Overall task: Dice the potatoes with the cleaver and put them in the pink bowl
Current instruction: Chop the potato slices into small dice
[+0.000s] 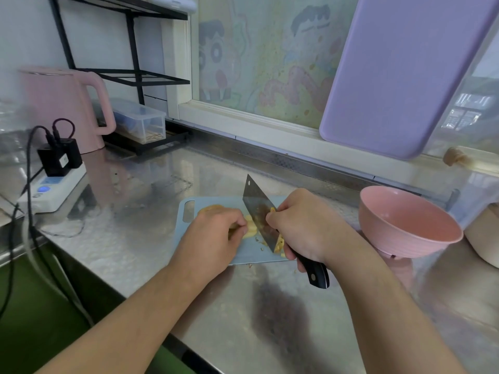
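Bare worktop [140,201] lies left of the cutting board [181,230]. The pink bowl [405,225] stands close on the right. A power strip [54,190] and kettle [62,103] fill the far left

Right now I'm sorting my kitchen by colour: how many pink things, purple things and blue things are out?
Pink: 2, the kettle and the pink bowl
Purple: 1, the leaning board
Blue: 1, the cutting board
Total: 4

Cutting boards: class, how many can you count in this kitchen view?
2. A light blue cutting board lies flat on the steel counter under both hands; a purple cutting board leans upright against the window. Others may be hidden.
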{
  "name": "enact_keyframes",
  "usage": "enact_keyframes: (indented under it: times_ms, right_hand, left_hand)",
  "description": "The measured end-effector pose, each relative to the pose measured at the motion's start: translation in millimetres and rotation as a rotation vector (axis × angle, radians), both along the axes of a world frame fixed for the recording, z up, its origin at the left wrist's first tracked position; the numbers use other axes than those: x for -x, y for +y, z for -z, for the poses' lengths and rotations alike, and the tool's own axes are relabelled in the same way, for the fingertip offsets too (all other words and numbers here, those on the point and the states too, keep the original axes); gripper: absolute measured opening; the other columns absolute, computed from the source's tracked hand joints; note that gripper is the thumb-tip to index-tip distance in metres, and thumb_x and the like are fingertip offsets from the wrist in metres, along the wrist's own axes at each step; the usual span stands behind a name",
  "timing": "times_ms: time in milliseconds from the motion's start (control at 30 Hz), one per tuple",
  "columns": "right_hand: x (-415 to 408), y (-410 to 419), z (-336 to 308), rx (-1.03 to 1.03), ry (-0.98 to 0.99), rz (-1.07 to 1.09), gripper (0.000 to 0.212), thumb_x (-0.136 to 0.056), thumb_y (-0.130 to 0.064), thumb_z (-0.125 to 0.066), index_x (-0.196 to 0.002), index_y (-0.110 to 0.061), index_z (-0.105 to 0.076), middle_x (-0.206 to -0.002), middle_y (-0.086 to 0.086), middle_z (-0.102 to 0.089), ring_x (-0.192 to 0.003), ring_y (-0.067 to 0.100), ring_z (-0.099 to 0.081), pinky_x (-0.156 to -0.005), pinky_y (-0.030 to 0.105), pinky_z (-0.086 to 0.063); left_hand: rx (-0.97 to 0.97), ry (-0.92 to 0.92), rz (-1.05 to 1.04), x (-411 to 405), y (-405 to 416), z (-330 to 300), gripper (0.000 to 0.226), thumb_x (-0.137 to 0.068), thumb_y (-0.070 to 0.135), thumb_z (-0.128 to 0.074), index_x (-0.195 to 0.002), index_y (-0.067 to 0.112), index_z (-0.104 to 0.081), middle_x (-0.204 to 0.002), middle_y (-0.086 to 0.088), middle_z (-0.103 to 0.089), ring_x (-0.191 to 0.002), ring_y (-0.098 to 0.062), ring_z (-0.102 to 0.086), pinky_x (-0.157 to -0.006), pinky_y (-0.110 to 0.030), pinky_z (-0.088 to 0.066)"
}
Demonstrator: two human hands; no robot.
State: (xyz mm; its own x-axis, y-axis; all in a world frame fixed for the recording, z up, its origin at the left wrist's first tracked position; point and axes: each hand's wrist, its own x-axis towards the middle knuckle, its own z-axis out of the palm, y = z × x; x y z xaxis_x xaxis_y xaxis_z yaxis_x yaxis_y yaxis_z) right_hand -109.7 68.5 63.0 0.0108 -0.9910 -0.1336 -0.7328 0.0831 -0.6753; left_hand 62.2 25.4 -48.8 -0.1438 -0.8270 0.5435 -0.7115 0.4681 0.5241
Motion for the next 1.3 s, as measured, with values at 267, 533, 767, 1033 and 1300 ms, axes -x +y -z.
enact_keyframes:
  times_ms: [267,533,767,1033,1300]
  right_hand:
    - [0,-6,3,0.004,0.08,-0.041,0.025,-0.101,-0.009,-0.048,-0.092,0.007,-0.064,-0.054,0.016,-0.061,-0.032,0.032,-0.057,-0.04,0.034,-0.049]
    - [-13,-19,24,0.068,0.147,0.006,0.024,-0.102,-0.022,-0.046,-0.092,-0.006,-0.061,-0.08,0.017,-0.068,-0.066,0.036,-0.072,-0.063,0.042,-0.063]
    - [-8,-16,25,0.114,0.121,0.049,0.029,-0.1,-0.027,-0.048,-0.087,-0.005,-0.062,-0.078,0.021,-0.07,-0.062,0.036,-0.071,-0.06,0.044,-0.063]
    - [1,-5,6,0.1,-0.008,0.039,0.035,-0.101,-0.022,-0.048,-0.08,0.006,-0.054,-0.05,0.016,-0.057,-0.029,0.024,-0.05,-0.04,0.03,-0.047]
    - [-2,-1,3,0.091,0.001,0.007,0.031,-0.099,-0.019,-0.048,-0.074,0.0,-0.051,-0.05,0.02,-0.058,-0.029,0.027,-0.05,-0.04,0.033,-0.047]
  left_hand:
    - [-0.035,0.023,-0.025,0,-2,2,0.008,-0.093,0.021,-0.075,-0.088,0.027,-0.076,-0.095,0.009,-0.074,-0.089,-0.01,-0.066,-0.083,-0.036,-0.056]
    - [-0.03,0.0,-0.037,0,-1,2,0.006,-0.093,0.023,-0.076,-0.089,0.028,-0.075,-0.092,0.009,-0.071,-0.084,-0.011,-0.064,-0.078,-0.035,-0.055]
    - [-0.021,-0.07,-0.048,-1,2,1,0.009,-0.097,0.029,-0.069,-0.105,0.031,-0.066,-0.1,0.01,-0.069,-0.095,-0.013,-0.064,-0.081,-0.035,-0.055]
    - [-0.045,-0.052,-0.067,-1,0,3,0.008,-0.097,0.03,-0.07,-0.103,0.03,-0.074,-0.103,0.011,-0.07,-0.094,-0.012,-0.066,-0.086,-0.037,-0.057]
    - [-0.046,-0.034,-0.059,-1,-1,4,0.009,-0.096,0.029,-0.072,-0.103,0.029,-0.076,-0.106,0.01,-0.072,-0.098,-0.011,-0.067,-0.089,-0.036,-0.057]
